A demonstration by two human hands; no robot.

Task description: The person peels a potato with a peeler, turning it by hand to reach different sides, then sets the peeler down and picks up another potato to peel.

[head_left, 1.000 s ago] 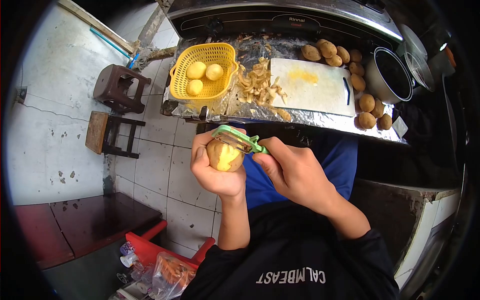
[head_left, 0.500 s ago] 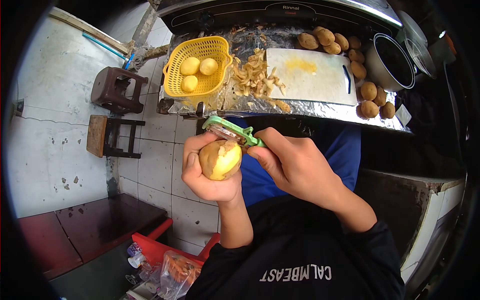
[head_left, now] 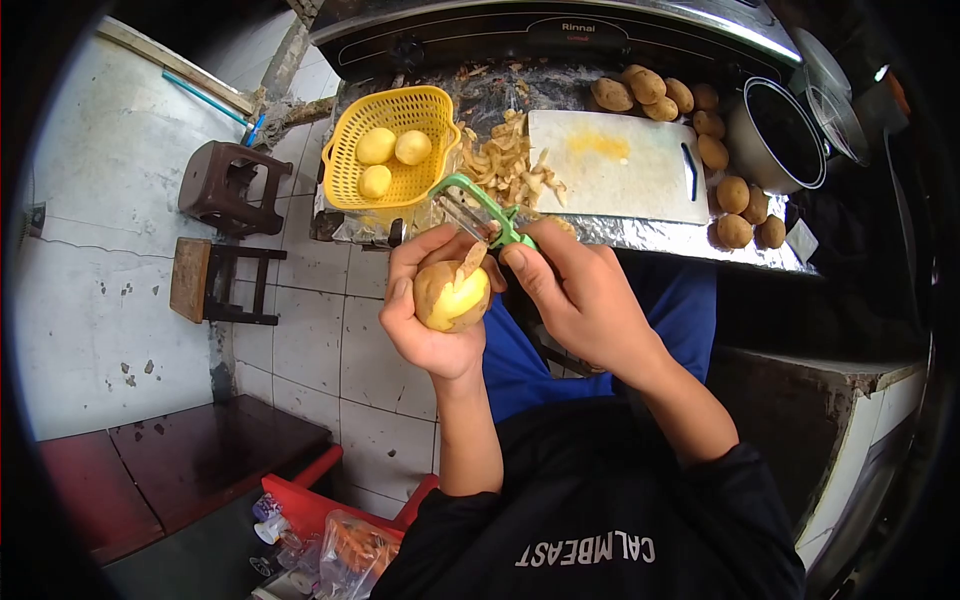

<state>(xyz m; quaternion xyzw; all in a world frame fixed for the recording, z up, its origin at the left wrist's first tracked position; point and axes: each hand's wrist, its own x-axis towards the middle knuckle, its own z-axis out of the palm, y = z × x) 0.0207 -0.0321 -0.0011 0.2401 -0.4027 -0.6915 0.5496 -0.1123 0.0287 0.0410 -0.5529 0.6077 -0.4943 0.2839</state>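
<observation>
My left hand (head_left: 437,340) is wrapped round a partly peeled potato (head_left: 453,298), whose bare yellow patch faces up. A strip of skin stands up from its top edge. Between the thumb and fingers of my right hand (head_left: 592,295) is the handle of a green peeler (head_left: 487,208); its blade lies just above the potato. Beyond my hands, a yellow basket (head_left: 342,152) holds 3 peeled potatoes (head_left: 376,146). Beside it lies a heap of potato peels (head_left: 500,160), next to a white cutting board (head_left: 620,180) with a yellowish stain.
Several unpeeled potatoes (head_left: 733,195) lie around the board's back and right side, near a metal pot (head_left: 770,140). A stove (head_left: 480,45) backs the foil-covered counter (head_left: 650,232). Two stools (head_left: 190,278) stand at the left, and a red chair (head_left: 300,500) at lower left.
Both hands have moved up a little toward the counter. The peeler has lifted away from the potato and tilted, and the potato's bare patch is larger, with a skin strip sticking up.
</observation>
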